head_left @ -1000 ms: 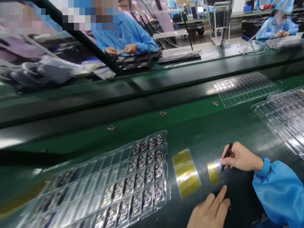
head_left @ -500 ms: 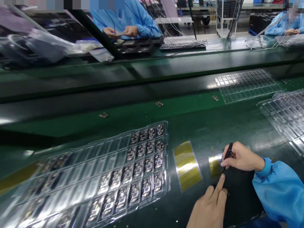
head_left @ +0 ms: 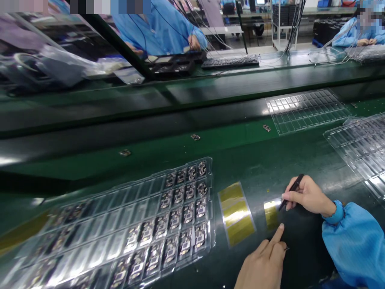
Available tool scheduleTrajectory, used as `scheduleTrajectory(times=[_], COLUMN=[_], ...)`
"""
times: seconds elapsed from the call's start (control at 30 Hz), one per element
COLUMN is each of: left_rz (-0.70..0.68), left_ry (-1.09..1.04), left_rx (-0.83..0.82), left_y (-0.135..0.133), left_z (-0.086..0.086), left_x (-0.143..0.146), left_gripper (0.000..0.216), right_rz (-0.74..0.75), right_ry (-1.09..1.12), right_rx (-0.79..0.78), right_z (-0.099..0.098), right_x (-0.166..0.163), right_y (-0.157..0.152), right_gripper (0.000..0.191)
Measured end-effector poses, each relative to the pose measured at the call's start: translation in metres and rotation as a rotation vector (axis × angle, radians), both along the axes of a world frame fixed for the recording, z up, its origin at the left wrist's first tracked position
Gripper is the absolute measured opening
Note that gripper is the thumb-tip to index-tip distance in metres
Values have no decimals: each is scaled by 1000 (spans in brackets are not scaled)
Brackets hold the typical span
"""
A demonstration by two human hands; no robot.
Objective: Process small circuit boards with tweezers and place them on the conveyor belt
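My right hand [head_left: 309, 196] grips black tweezers [head_left: 291, 190], tips pointing down at the right edge of a small piece of yellow film [head_left: 270, 214] on the green bench. Below it is my left hand [head_left: 263, 263], its index finger stretched toward the film's lower right and the other fingers curled in. A small dark bit [head_left: 286, 249] shows beside those curled fingers; what they hold is mostly hidden. Left of the film lies a larger sheet of yellow film strips [head_left: 237, 212] on a pale backing. Further left, a clear plastic tray [head_left: 132, 200] holds many small circuit boards [head_left: 176, 218].
More clear trays [head_left: 309, 110] lie at the back right, with a stack of them [head_left: 361, 144] nearer. Loose boards [head_left: 195, 137] sit along the bench's far strip. A dark slanted post [head_left: 120, 48] rises at the left. Across the bench, people in blue sleeves [head_left: 162, 30] sit.
My right hand has shifted slightly up and right, and the tweezers now lean more. My left index finger has moved a little down from the tweezer tips. The view has tilted slightly.
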State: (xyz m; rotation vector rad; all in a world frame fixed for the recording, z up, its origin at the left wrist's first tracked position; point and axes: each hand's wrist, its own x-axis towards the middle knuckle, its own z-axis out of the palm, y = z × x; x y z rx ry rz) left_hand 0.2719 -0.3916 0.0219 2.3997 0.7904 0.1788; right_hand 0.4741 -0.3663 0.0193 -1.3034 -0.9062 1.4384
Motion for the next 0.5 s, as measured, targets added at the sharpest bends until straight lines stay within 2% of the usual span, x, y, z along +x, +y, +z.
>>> scheduleTrajectory(times=[0.17,0.23,0.37,0.5], left_rz=[573,708,770,765], left_ry=[-402,-546,-699,-762], left_rx=[-641,-853,-1110,-1139], left_y=[38,52,64,64], left_z=[12,9,-5,-16], left_x=[-1,9,37,50], left_gripper=[23,27,38,43], right_rz=[-377,-466,-572,-609], right_ry=[140,207,287,214], right_rx=[55,61,87,116], right_z=[-10,-12,-13,-17], right_x=[7,7,-6,-24], right_y=[9,11,9,5], right_gripper=[33,34,34,32])
